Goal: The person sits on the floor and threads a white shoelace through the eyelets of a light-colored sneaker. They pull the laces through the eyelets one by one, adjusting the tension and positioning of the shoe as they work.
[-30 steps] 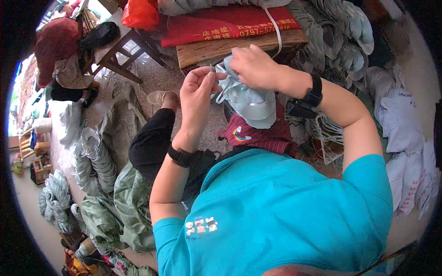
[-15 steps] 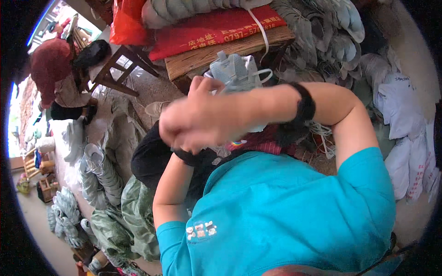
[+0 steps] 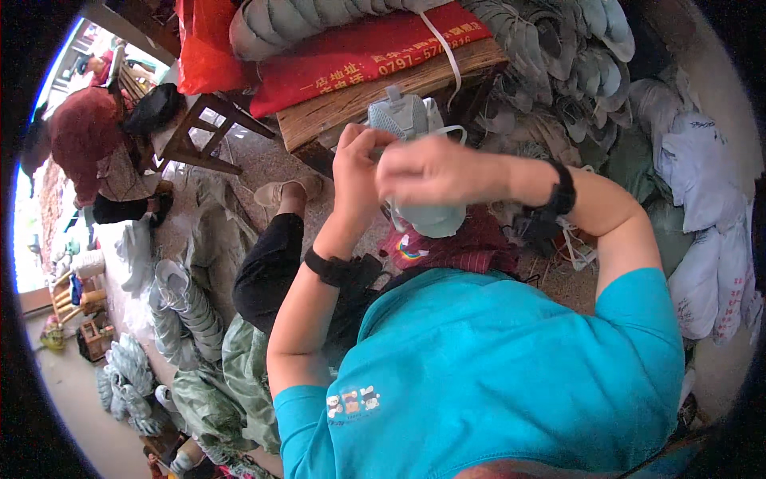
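Observation:
A light grey shoe upper (image 3: 399, 113) with a pull loop at one end lies between my body and the bench, partly hidden by my hands. A white lace (image 3: 455, 130) loops out from its right side. On the left of the upper, my left hand (image 3: 357, 169) is closed, thumb and fingers pinched together. Right beside it and across the upper, my right hand (image 3: 439, 172) is closed too and slightly blurred. What the fingers grip is too small to make out. Below the upper, a maroon cloth (image 3: 479, 246) lies over my lap.
Ahead is a wooden bench (image 3: 315, 124) bearing a red printed sheet (image 3: 359, 64) and a row of stacked grey uppers (image 3: 311, 22). Bunches of grey uppers (image 3: 586, 56) lie far right, near white sacks (image 3: 698, 176). Another person (image 3: 88, 144) sits at far left.
My right hand has moved right, from over my left hand to beside it. My left hand now shows near the upper, and more of the upper is visible.

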{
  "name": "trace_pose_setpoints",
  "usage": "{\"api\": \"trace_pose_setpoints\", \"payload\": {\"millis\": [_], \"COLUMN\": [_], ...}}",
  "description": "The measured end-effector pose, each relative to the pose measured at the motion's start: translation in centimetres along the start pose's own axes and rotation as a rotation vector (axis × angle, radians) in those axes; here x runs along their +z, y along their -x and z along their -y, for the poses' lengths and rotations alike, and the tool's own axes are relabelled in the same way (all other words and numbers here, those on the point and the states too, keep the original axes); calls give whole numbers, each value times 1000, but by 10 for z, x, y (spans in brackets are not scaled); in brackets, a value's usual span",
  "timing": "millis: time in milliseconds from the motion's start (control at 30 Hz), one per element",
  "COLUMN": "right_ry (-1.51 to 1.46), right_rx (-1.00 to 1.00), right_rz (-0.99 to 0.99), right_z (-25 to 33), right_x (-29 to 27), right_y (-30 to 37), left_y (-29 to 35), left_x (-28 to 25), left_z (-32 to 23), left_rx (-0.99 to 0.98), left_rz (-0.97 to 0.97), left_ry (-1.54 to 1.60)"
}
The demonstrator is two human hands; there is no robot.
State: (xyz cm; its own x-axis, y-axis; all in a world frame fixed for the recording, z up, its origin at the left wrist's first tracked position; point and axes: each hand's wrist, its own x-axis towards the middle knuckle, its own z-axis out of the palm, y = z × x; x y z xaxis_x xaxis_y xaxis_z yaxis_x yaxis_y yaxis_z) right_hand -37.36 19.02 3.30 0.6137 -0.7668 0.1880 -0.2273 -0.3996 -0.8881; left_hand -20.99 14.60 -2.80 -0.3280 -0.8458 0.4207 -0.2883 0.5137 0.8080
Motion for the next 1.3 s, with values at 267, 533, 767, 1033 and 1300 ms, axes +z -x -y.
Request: {"api": "trace_pose_setpoints", "payload": {"millis": [267, 533, 767, 1033, 1300], "right_ry": [1001, 777, 680, 562, 825], "right_rx": [-80, -10, 82, 186, -135], "right_rz": [-210, -124, -98, -90, -515], "right_z": [-46, -67, -72, -69, -57], "right_x": [-46, -49, -52, -49, -58], "right_y": [9, 2, 6, 2, 9], "left_y": [-9, -4, -2, -3, 4], "left_x": [-1, 10, 6, 17, -9], "left_z": [-7, -2, -5, -8, -11], "left_rx": [58, 152, 62, -39, 110], "left_rz": [12, -71, -23, 43, -49], "left_ry": [-300, -556, -534, -513, -544]}}
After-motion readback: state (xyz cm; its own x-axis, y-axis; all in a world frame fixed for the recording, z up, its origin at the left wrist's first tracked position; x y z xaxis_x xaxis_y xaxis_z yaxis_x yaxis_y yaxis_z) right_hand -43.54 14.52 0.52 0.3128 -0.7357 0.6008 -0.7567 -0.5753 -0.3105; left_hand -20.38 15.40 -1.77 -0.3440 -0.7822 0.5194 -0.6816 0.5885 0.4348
